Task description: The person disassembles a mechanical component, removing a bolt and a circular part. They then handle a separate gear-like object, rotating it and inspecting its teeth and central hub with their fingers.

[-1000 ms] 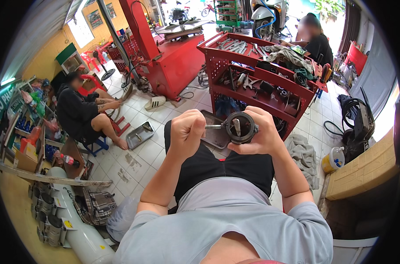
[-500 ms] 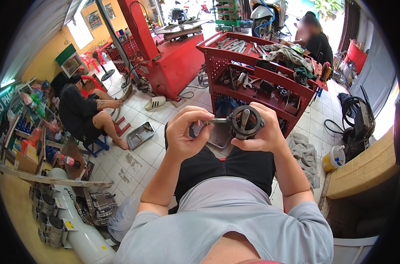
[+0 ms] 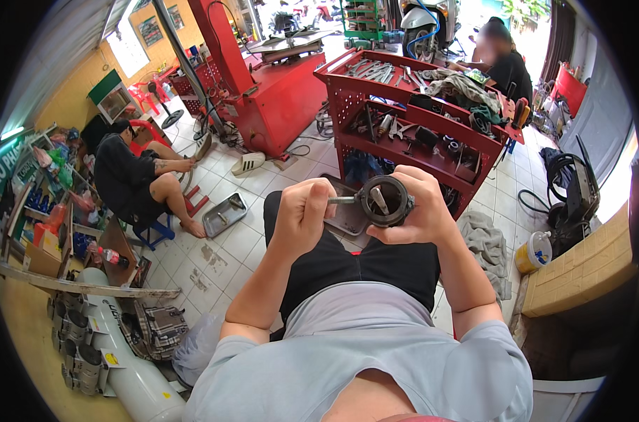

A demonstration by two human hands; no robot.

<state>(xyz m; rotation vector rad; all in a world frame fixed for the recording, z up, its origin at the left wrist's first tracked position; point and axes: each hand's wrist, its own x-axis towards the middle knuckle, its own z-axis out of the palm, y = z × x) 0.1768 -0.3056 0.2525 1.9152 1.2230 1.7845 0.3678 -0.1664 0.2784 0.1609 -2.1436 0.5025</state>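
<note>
In front of my lap, my right hand (image 3: 430, 204) grips a dark ring-shaped metal part (image 3: 385, 220), thumb below and fingers around its right side. A pale metal piece (image 3: 380, 200) shows inside the ring's opening. From the ring's left side sticks out a bolt (image 3: 343, 200), and my left hand (image 3: 304, 216) is closed on its outer end. The bolt's tip is hidden behind my left thumb and fingers. Just behind the part, a grey metal tray (image 3: 347, 219) on the floor is partly covered by my hands.
A red tool cart (image 3: 411, 151) with wrenches and rags stands ahead. Another grey tray (image 3: 224, 219) lies on the tiles, near a seated person (image 3: 133, 176). To the right are a crumpled grey cloth (image 3: 484, 246) and a white bucket (image 3: 534, 253).
The ring-shaped part has tilted and moved slightly left and down. My left hand has turned, its thumb now upright over the bolt's end instead of pinching it from the side.
</note>
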